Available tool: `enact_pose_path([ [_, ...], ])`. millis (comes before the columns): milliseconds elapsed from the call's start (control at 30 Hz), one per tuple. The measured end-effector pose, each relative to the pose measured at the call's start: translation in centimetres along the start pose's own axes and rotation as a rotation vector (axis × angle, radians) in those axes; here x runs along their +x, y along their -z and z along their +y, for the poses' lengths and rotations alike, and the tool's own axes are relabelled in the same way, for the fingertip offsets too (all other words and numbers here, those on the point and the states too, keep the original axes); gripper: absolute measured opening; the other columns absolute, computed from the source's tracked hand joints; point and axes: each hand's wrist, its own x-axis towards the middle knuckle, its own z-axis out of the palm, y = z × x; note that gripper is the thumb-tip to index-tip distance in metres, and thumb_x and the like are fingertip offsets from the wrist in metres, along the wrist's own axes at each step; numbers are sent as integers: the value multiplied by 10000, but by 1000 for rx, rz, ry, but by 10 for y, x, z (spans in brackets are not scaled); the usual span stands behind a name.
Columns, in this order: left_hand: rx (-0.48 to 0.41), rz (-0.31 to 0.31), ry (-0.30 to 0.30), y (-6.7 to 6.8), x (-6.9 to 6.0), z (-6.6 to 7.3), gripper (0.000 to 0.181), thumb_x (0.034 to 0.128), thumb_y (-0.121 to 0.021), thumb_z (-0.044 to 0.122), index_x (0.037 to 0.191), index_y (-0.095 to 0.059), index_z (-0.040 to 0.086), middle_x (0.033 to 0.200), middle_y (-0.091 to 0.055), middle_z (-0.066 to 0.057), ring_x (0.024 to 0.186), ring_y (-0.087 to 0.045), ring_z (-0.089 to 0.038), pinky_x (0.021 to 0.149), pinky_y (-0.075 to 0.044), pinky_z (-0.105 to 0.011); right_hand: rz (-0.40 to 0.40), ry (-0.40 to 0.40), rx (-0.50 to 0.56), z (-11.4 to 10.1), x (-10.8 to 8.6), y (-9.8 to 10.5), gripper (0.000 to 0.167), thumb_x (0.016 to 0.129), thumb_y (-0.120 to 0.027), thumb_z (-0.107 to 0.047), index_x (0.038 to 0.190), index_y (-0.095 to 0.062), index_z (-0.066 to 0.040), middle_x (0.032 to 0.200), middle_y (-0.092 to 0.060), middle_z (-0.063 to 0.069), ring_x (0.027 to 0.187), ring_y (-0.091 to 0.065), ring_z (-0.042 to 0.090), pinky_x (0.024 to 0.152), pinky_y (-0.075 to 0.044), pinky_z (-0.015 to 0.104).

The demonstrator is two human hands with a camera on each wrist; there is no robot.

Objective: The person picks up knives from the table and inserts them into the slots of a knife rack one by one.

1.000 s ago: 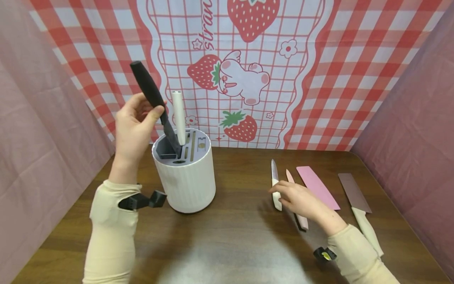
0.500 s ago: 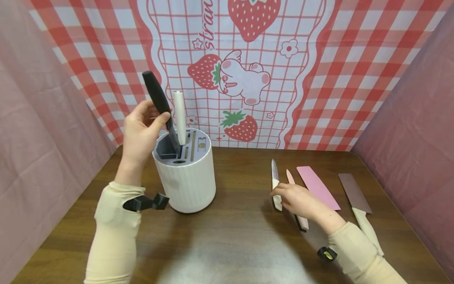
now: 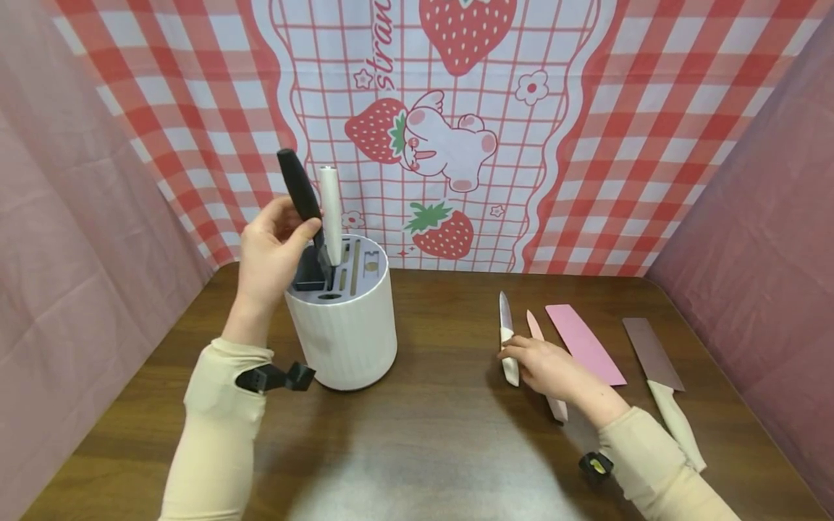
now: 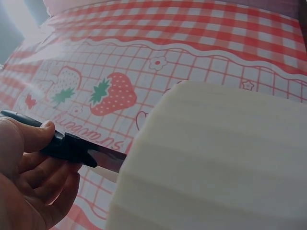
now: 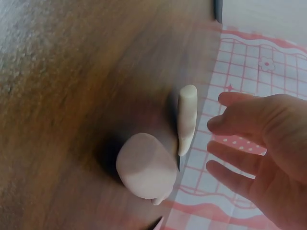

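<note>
My left hand [image 3: 270, 253] pinches a black-handled knife [image 3: 300, 184], its blade partly down in a slot of the white knife block [image 3: 345, 340]. The handle leans up and to the left. Beside it a white-handled tool [image 3: 331, 217] stands in the block. In the left wrist view, thumb and fingers of the hand [image 4: 38, 177] hold the black handle [image 4: 62, 146]. My right hand [image 3: 550, 369] hovers over a white-handled knife [image 3: 510, 362] and a pink knife [image 3: 556, 409], fingers loosely bent. The right wrist view shows the hand [image 5: 268, 148] apart from the white handle [image 5: 187, 115], holding nothing.
A pink blade cover or flat pink piece [image 3: 586, 344] lies right of the pink knife. Farther right is a cleaver [image 3: 671, 412] with a pale handle. A checked strawberry cloth [image 3: 651, 145] hangs behind the wooden table [image 3: 417, 449], with pink cloth at both sides.
My left hand has moved right and down with the black-handled knife, whose blade is deeper in the block and more upright. The right hand has barely shifted.
</note>
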Motion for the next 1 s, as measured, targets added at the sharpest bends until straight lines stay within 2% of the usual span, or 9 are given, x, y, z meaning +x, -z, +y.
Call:
enact_pose_path([
  [133, 6, -6, 19, -1, -3, -4, 250, 840, -645, 138, 1057, -611, 20, 886, -635, -10, 773, -559, -72, 700, -452, -167, -50, -33, -13, -1, -1, 1, 374, 626, -612, 133, 953, -658, -44, 1073, -618, 156, 976, -603, 305, 804, -494, 413],
  [267, 12, -23, 34, -2, -6, -8, 248, 843, -641, 142, 1059, -611, 24, 878, -633, -41, 761, -550, -81, 694, -449, -172, -82, -34, -4, -1, -1, 2, 382, 634, -577, 151, 947, -662, -50, 1095, -616, 164, 996, -596, 315, 828, -483, 425],
  [533, 46, -41, 37, -6, -9, -13, 245, 844, -640, 132, 1047, -615, -4, 888, -640, -156, 730, -539, -42, 681, -430, -160, -77, 0, -13, -1, -1, -3, 361, 632, -584, 142, 912, -670, -67, 1040, -636, 129, 945, -609, 288, 790, -494, 406],
  [800, 58, -69, 50, -8, -13, -19, 274, 842, -642, 130, 1071, -599, -15, 879, -634, -161, 730, -534, -14, 678, -428, -138, -37, -14, -30, -4, -3, -9, 346, 625, -585, 141, 856, -680, -98, 998, -645, 76, 887, -621, 256, 716, -509, 385],
  [1000, 82, -88, 57, -9, -15, -22, 284, 844, -643, 154, 1081, -600, 3, 877, -640, -147, 735, -536, -38, 665, -430, -141, -29, -37, -74, -6, -2, -12, 338, 635, -585, 135, 848, -678, -110, 1003, -647, 67, 889, -613, 263, 715, -505, 392],
])
